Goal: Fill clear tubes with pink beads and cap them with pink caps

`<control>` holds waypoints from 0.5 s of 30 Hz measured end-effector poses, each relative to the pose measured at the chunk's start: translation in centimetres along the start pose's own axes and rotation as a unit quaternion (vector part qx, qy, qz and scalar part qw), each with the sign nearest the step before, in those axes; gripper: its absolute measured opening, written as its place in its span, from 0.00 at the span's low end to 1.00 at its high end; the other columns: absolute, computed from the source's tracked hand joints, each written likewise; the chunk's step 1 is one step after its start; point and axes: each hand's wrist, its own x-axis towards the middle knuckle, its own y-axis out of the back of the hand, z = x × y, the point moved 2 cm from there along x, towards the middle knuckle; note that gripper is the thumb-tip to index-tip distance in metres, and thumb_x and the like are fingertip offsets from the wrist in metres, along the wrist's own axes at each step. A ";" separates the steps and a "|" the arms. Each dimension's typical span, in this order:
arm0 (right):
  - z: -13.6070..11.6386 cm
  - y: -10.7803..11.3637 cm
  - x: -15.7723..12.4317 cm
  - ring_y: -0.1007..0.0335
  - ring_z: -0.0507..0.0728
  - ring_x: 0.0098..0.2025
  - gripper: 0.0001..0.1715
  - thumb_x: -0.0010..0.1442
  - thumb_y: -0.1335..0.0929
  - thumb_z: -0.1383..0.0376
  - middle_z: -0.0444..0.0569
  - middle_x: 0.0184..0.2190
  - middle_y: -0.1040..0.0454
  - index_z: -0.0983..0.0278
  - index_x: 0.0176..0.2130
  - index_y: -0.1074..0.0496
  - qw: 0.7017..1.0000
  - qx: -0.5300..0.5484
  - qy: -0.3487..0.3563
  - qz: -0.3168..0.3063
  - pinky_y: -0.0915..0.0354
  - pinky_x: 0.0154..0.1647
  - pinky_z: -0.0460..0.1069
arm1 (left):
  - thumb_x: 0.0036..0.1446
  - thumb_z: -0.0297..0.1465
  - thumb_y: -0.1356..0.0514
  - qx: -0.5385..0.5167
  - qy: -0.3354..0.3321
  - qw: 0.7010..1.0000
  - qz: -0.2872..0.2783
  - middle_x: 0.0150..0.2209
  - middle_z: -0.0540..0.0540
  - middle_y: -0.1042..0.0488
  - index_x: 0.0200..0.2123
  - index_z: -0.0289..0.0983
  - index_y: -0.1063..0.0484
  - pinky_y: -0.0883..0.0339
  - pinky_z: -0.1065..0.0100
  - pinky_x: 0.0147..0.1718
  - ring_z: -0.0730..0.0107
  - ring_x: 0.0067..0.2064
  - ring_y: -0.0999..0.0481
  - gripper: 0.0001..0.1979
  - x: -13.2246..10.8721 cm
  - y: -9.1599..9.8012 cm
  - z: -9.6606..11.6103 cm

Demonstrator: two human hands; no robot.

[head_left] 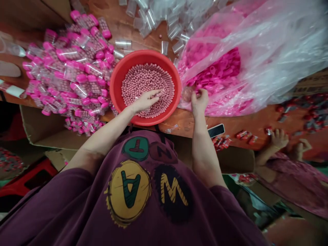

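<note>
My left hand [146, 101] is inside the red basin [119, 111], over the small pink beads [143, 77]. Its thumb and fingers reach toward the beads around something pale and see-through at the tips, too small to make out. At the opening of the clear plastic bag [271, 65] is my right hand [200, 102], its fingers curled together in a pinch. What they hold, if anything, is hidden. Bright pink plastic caps [220, 70] fill the bag beside that hand. A pinkish see-through round thing [188, 93] lies just left of the right fingers.
Left of the basin is a heap of bead-filled tubes with pink caps [74, 68]. Uncapped clear tubes [151, 20] lie behind it. A phone [216, 130] rests by the table's front edge. To the right, another person's hands [279, 139] are near small red packets [246, 136].
</note>
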 end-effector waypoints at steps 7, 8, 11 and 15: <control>-9.6 -0.9 -3.0 0.17 0.56 0.40 0.28 0.66 0.25 0.37 0.45 0.43 0.19 0.52 0.54 0.25 0.920 0.383 0.055 -0.065 0.18 0.43 0.54 | 0.63 0.29 0.31 -0.296 0.042 0.954 -0.017 0.51 0.40 0.15 0.57 0.35 0.19 0.22 0.67 0.45 0.65 0.48 0.13 0.19 -3.5 -0.9 4.3; -11.1 -1.1 -3.4 0.16 0.55 0.41 0.27 0.65 0.23 0.39 0.44 0.42 0.18 0.52 0.52 0.25 0.910 0.403 0.055 -0.077 0.18 0.45 0.54 | 0.63 0.28 0.32 -0.306 0.043 0.951 -0.011 0.50 0.41 0.15 0.57 0.35 0.19 0.22 0.67 0.44 0.65 0.47 0.13 0.19 -3.6 -0.9 4.5; -14.2 -1.3 -4.4 0.16 0.54 0.41 0.25 0.63 0.21 0.42 0.42 0.41 0.18 0.53 0.48 0.26 0.902 0.420 0.044 -0.089 0.18 0.47 0.53 | 0.62 0.26 0.32 -0.270 0.066 0.960 0.042 0.43 0.44 0.16 0.53 0.35 0.19 0.24 0.67 0.42 0.68 0.41 0.15 0.16 -3.1 -0.1 4.1; -14.8 -0.4 -6.3 0.18 0.53 0.39 0.25 0.60 0.20 0.43 0.42 0.39 0.17 0.55 0.45 0.24 0.924 0.368 -0.005 -0.103 0.19 0.48 0.53 | 0.57 0.23 0.29 -0.085 0.121 0.980 0.134 0.26 0.53 0.26 0.32 0.34 0.21 0.37 0.70 0.35 0.74 0.30 0.29 0.04 -0.4 2.2 1.7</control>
